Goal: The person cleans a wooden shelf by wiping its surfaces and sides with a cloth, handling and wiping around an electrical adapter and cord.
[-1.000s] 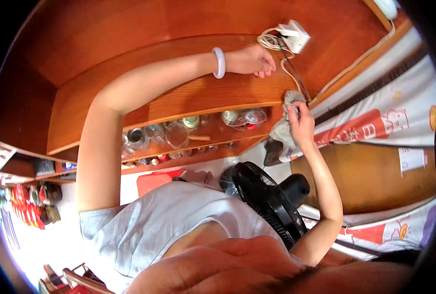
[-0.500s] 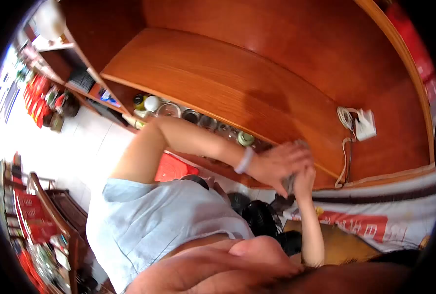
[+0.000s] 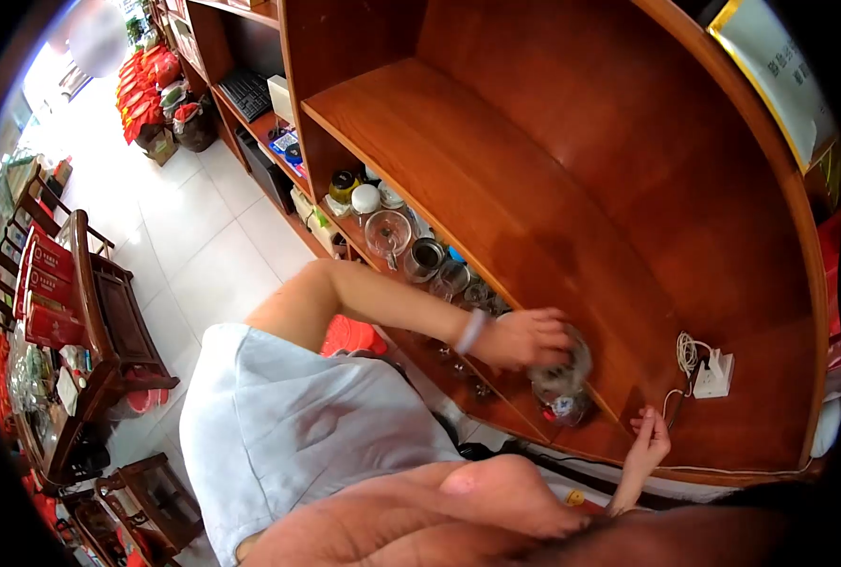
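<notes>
My left hand (image 3: 524,338), with a pale band on its wrist, reaches across the front edge of the wooden shelf (image 3: 496,180). Its fingers are curled onto a blurred, crumpled grey cloth (image 3: 576,364). Just below the cloth, a clear container (image 3: 564,410) with red and blue bits shows on the lower level, partly covered. My right hand (image 3: 647,439) is near the right end of the shelf edge. Its fingers are loosely bent with no object visible in them, and its fingertips are close to the wood.
Glass jars and cups (image 3: 388,232) crowd the lower shelf. A white power strip (image 3: 713,375) with a coiled cord (image 3: 690,352) lies at the cabinet's right. Farther left are a keyboard (image 3: 246,93), a wooden table (image 3: 85,331) with red boxes, and a tiled floor (image 3: 208,255).
Both hands were together at the grey cloth. They are now apart: the left keeps the cloth at the shelf edge, and the right has moved down and right. The view has shifted.
</notes>
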The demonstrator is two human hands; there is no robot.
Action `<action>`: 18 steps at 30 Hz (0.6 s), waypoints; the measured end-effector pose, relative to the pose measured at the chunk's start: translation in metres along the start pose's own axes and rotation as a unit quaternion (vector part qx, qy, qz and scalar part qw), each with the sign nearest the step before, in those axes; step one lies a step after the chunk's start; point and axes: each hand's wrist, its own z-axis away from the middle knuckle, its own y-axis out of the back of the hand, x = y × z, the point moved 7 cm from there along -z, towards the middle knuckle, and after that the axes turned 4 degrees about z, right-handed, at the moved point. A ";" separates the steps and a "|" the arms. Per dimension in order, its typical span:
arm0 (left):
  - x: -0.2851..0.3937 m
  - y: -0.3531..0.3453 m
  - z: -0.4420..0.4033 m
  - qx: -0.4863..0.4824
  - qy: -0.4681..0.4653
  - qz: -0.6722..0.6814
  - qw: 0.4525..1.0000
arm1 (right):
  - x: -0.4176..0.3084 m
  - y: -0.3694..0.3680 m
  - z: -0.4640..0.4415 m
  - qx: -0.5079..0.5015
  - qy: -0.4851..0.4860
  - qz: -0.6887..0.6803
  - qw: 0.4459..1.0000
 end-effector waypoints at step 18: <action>-0.178 0.360 0.252 0.292 0.569 0.066 0.766 | 0.047 -0.031 -0.027 0.100 0.048 0.135 0.985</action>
